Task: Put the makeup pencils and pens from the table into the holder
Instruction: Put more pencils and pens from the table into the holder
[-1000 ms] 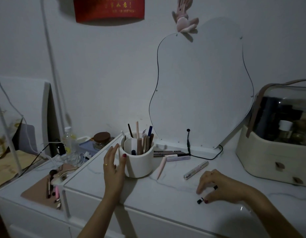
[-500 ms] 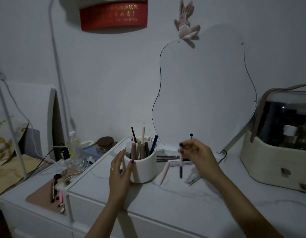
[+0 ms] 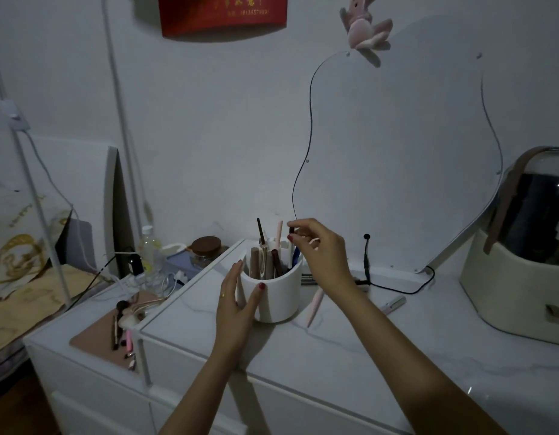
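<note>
A white round holder stands on the white table, filled with several pencils and pens. My left hand rests around its left side, thumb on the front wall. My right hand hovers over the holder's right rim, fingertips pinching the top of a thin dark pen that hangs upright into the holder. A pink pen lies on the table just right of the holder. A silver pen lies farther right. More pens lie behind the holder, partly hidden by my right wrist.
A curvy mirror leans on the wall behind, with a black cable at its foot. A cream cosmetics case with a clear dome stands at the right. Left, a lower shelf carries brushes on a brown tray, a bottle and a jar.
My right hand picked the dark pen off the table's front right, lifted it and carried it left, and now holds it over the holder. My left hand stayed at the holder.
</note>
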